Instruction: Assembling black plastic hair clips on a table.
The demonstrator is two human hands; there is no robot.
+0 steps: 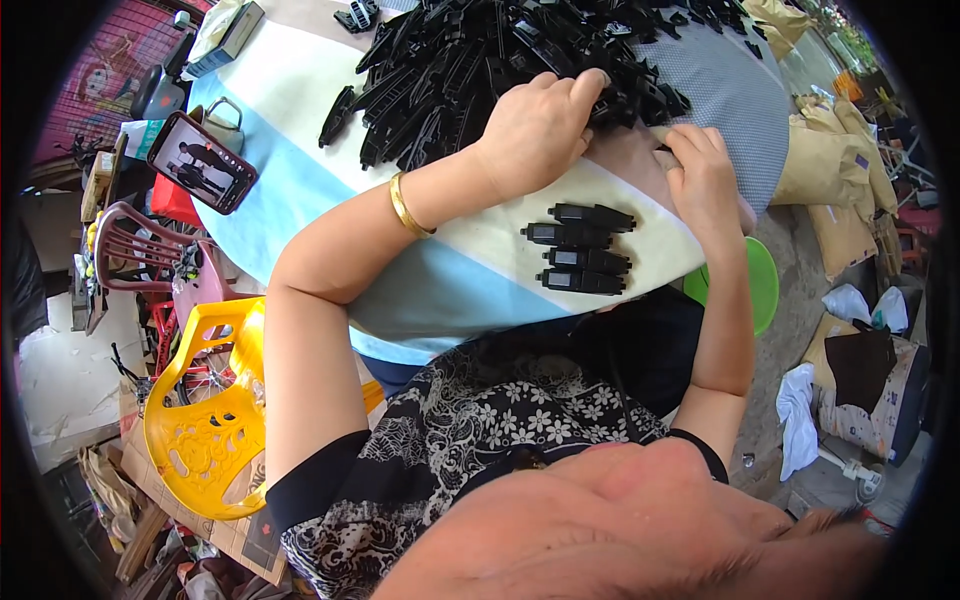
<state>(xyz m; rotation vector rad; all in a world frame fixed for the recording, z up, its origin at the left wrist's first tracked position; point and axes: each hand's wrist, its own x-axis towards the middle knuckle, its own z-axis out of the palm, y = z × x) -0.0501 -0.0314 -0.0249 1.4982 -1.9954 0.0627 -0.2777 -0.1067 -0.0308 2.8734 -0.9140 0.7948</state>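
A large heap of black plastic parts lies at the far side of the table. My left hand, with a gold bangle on its wrist, reaches over the heap's near edge. Its fingers are bent and closed among the black parts, and whatever they hold is hidden. To the right, my right hand hovers by the table's right side, close to the heap. Its fingers are curled, with a gap between thumb and forefinger and nothing visible in it. Nearer me, several black plastic pieces lie in a neat stacked row.
A striped cloth covers the table. At its left edge stand a phone showing a picture, a metal mug and a tissue box. A green basin sits below the right edge; a yellow chair stands left.
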